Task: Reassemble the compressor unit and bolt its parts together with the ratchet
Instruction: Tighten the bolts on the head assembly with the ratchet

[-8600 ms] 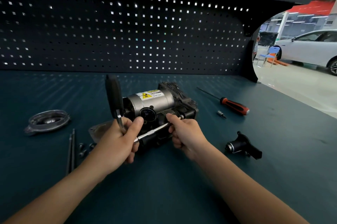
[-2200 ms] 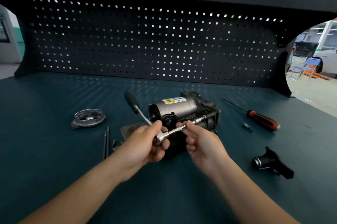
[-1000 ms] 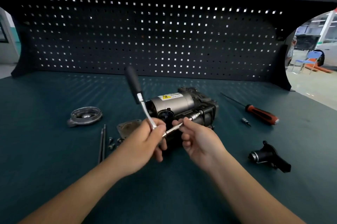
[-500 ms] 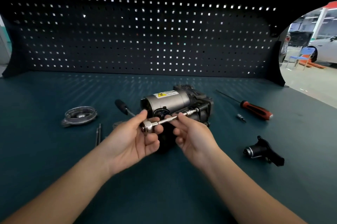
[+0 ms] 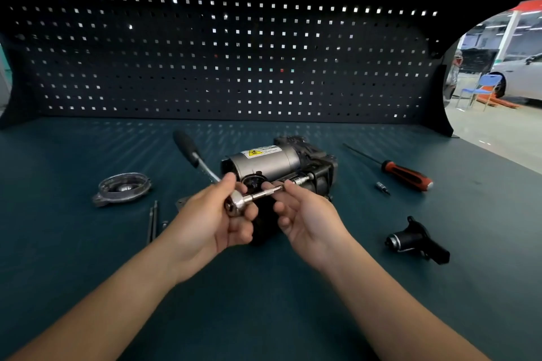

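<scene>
Head view looks down on the compressor unit [image 5: 272, 162], lying on its side near the middle of the dark teal bench top [image 5: 88, 258], a silver cylinder with a yellow warning label on top and a black block at its right end. Just in front of it the ratchet [image 5: 237, 204] is held off the bench: its round chrome head sits in the left hand [image 5: 208, 222], thumb over the top and fingers curled underneath, and the black-gripped handle angles up and away to the left. From that head a slim extension bar [image 5: 264, 194] runs right to a socket that meets the black block low on its near side. The right hand [image 5: 308, 217] pinches this bar about midway between thumb and fingertips, its other fingers loosely curled. Left of the hands a round metal cover [image 5: 121, 189] lies flat; nearer me two long bolts [image 5: 152, 222] lie side by side, and a flat plate [image 5: 182, 202] peeks out behind the left hand. On the right, well apart from the compressor unit, lie a screwdriver [image 5: 406, 174] with a red and black handle, a small bit [image 5: 382, 187] just beside it, and closer in a black fitting [image 5: 416, 243] with a ribbed metal end. A dark pegboard [image 5: 234, 52] backs the bench, and past its right edge a white car [image 5: 525, 79] and a blue chair [image 5: 481, 87] stand on the shop floor.
</scene>
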